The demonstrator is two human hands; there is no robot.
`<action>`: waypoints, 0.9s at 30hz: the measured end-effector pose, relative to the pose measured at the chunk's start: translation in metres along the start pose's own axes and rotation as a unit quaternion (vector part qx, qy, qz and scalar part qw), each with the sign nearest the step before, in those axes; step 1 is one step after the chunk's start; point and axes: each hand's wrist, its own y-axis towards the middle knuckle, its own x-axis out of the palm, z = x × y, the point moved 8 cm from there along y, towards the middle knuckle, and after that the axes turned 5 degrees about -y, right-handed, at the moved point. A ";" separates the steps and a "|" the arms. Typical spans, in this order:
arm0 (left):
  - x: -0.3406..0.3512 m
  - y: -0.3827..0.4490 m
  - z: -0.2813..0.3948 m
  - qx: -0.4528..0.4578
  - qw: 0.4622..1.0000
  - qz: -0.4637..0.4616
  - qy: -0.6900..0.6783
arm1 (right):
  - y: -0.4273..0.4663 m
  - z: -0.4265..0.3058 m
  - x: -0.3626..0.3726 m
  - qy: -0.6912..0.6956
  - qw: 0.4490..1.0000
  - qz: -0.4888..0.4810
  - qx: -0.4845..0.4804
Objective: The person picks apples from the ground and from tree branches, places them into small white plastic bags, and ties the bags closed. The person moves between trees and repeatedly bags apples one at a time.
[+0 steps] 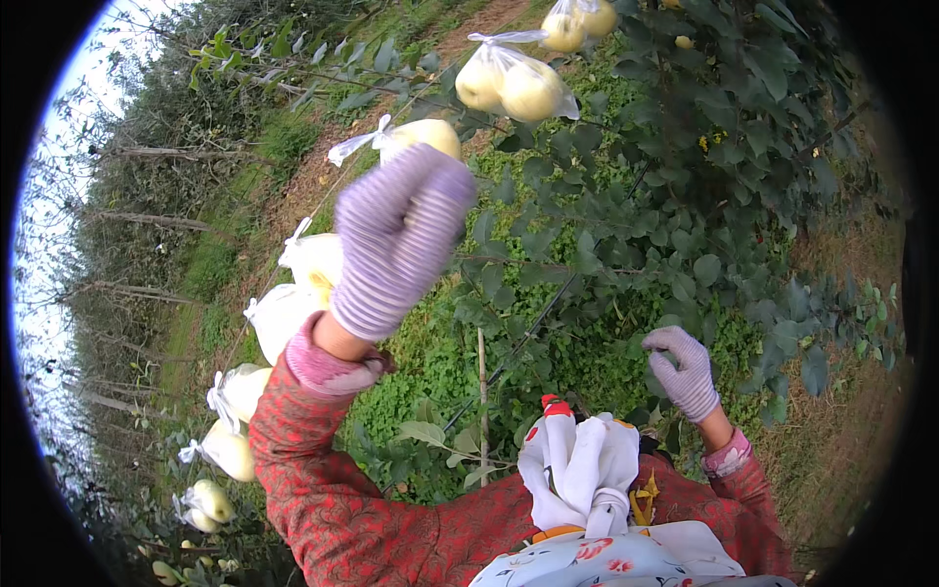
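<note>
My left hand (403, 238), in a purple-and-white striped knit glove, is raised with its fingers curled. It overlaps the lower part of a knotted clear plastic bag of pale yellow fruit (429, 133). Whether the hand grips anything is hidden by the glove. Just left of the wrist, two pale bags (282, 315) are tied along a thin line (323, 198). My right hand (686, 370), in a matching glove, is lower at the right beside green leaves. Its thumb and bent fingers stand apart, with nothing visible between them.
More bagged fruit (517, 84) is at the top, and further bags (227, 449) continue at lower left. Leafy branches (682, 169) crowd the right. A dark hose or cable (539, 323) crosses the greenery near a thin upright stake (483, 400). A knotted white floral scarf (579, 469) covers my chest.
</note>
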 end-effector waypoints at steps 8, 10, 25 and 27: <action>0.274 -0.125 0.078 0.049 0.899 -0.393 -0.186 | -0.154 0.048 -0.124 -0.003 0.985 0.105 0.139; 0.324 -0.144 0.094 0.011 0.877 -0.411 -0.247 | -0.203 0.080 -0.147 0.005 0.975 0.148 0.166; 0.608 -0.325 -0.021 -0.121 0.767 -0.630 0.002 | -0.399 0.143 -0.281 -0.076 0.906 0.339 0.241; 0.639 -0.360 -0.021 -0.172 0.736 -0.654 -0.031 | -0.446 0.159 -0.296 -0.107 0.876 0.376 0.282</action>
